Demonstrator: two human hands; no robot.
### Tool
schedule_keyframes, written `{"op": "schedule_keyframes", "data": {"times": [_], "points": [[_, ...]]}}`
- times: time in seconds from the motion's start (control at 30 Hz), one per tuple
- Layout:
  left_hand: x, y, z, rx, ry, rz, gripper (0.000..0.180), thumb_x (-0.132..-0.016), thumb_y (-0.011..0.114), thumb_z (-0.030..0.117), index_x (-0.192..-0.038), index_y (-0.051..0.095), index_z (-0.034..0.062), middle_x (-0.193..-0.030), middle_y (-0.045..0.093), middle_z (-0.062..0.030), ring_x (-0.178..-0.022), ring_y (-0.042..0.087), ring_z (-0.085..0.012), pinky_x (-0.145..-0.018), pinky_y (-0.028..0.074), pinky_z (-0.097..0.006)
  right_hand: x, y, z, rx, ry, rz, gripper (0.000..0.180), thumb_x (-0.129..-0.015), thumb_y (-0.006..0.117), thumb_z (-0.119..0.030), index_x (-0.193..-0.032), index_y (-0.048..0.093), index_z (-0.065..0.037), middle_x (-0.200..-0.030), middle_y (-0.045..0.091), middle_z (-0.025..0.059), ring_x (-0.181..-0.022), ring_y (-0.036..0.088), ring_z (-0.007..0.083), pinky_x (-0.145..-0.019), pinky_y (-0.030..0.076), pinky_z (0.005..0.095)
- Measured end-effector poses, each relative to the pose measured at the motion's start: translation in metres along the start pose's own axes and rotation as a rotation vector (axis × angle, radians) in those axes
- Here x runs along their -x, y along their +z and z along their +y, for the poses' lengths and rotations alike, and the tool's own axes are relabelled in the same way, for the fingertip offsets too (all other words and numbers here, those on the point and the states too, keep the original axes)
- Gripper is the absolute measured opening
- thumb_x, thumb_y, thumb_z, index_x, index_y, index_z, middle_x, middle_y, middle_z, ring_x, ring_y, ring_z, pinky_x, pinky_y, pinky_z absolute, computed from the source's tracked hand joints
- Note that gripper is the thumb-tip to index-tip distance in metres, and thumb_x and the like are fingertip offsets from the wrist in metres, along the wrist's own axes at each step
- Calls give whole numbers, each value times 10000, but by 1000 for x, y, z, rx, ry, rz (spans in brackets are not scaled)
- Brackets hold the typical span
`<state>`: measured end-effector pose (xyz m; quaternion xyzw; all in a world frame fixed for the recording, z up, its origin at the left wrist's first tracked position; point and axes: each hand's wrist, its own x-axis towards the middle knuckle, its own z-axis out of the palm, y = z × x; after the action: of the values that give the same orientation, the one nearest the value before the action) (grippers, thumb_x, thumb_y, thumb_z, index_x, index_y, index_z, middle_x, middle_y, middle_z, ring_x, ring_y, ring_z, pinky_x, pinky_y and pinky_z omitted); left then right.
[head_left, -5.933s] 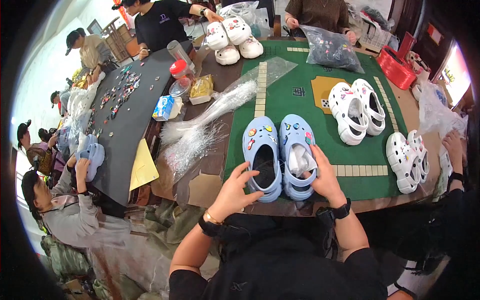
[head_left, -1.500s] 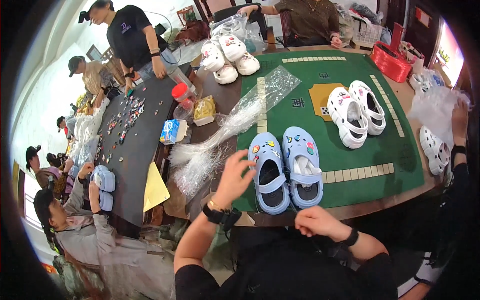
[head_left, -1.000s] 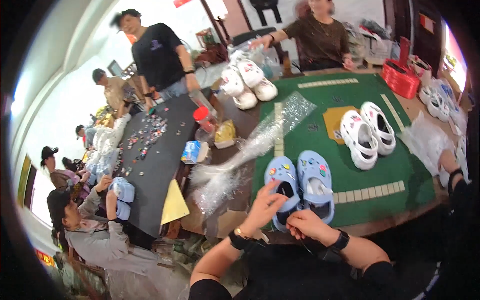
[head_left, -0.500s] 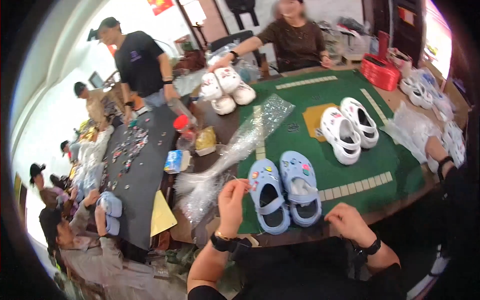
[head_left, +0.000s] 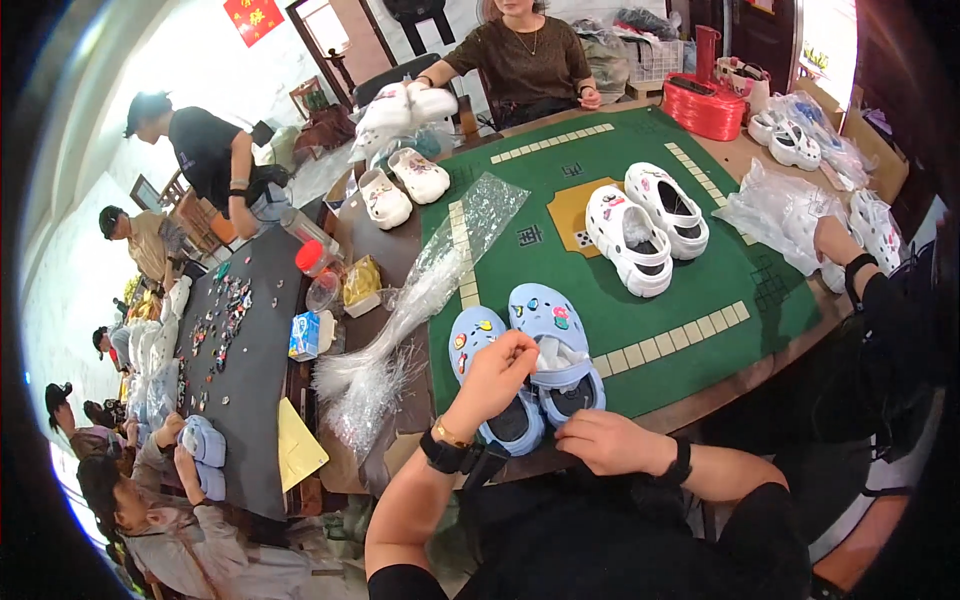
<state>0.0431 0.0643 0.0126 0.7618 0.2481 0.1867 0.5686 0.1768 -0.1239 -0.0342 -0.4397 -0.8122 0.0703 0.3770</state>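
A pair of light-blue clogs with colourful charms stands side by side at the near edge of the green table mat; the left clog (head_left: 470, 330) is partly covered by my arm. White filling shows inside the right clog (head_left: 548, 312). My left hand (head_left: 492, 378) hovers over the pair, fingertips pinched near the right clog's opening; whatever they hold is too small to make out. Beside that clog's heel, my right hand (head_left: 608, 443) has its fingers curled together, their tips close to or touching the heel. Whether anything is in them is hidden.
White clogs (head_left: 628, 240) stand mid-mat; cream clogs (head_left: 418, 176) lie farther left. A clear plastic sheet (head_left: 440, 265) stretches left of mine. Across the table, a person's hand grips white clogs (head_left: 385, 115). At right, another person's hand (head_left: 832, 240) touches plastic bags (head_left: 775, 212).
My left hand has moved from beside the left clog to above the pair. My right hand has come in to the right clog's heel. Across the table, white clogs have been lifted away from the cream pair.
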Motion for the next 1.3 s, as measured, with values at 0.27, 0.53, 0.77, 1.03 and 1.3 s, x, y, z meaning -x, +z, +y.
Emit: {"op": "schedule_keyframes", "data": {"times": [0.27, 0.53, 0.77, 1.03, 1.3], "points": [[-30, 6, 3, -419, -31, -143, 278, -902, 626, 270, -964, 695, 8, -767, 676, -107, -689, 616, -157, -650, 499, -305, -20, 4, 44, 126, -54, -85, 252, -722, 603, -75, -955, 665, -1, -1061, 632, 106, -1001, 594, 269, -889, 491, 357], [-45, 10, 1, -530, 49, -455, 316, -891, 616, 320, -963, 700, 24, -868, 698, -154, -763, 656, -253, -697, 504, -354, -21, -2, 48, 167, -79, -152, 236, -765, 598, -101, -971, 654, -1, -1065, 639, 106, -913, 642, 287, -762, 540, 381], [-44, 9, 4, -432, -3, -482, 284, -880, 635, 291, -927, 700, 18, -770, 677, -108, -686, 588, -153, -639, 472, -324, -18, 4, 52, 163, -69, -189, 214, -781, 602, -104, -968, 651, -14, -1067, 645, 91, -925, 645, 284, -743, 542, 383], [-43, 11, 1, -330, 35, -433, 273, -866, 655, 255, -984, 709, 15, -872, 707, -110, -799, 644, -166, -734, 498, -295, -20, 1, 53, 129, -93, -80, 253, -747, 632, -87, -989, 671, -23, -1019, 655, 91, -974, 614, 304, -835, 502, 411], [-42, 10, 0, -365, 19, -490, 265, -857, 651, 235, -994, 710, 16, -914, 710, -106, -824, 648, -170, -749, 499, -297, -23, 6, 52, 155, -126, -60, 244, -754, 633, -87, -986, 674, -22, -999, 657, 87, -946, 620, 304, -819, 506, 403]]}}
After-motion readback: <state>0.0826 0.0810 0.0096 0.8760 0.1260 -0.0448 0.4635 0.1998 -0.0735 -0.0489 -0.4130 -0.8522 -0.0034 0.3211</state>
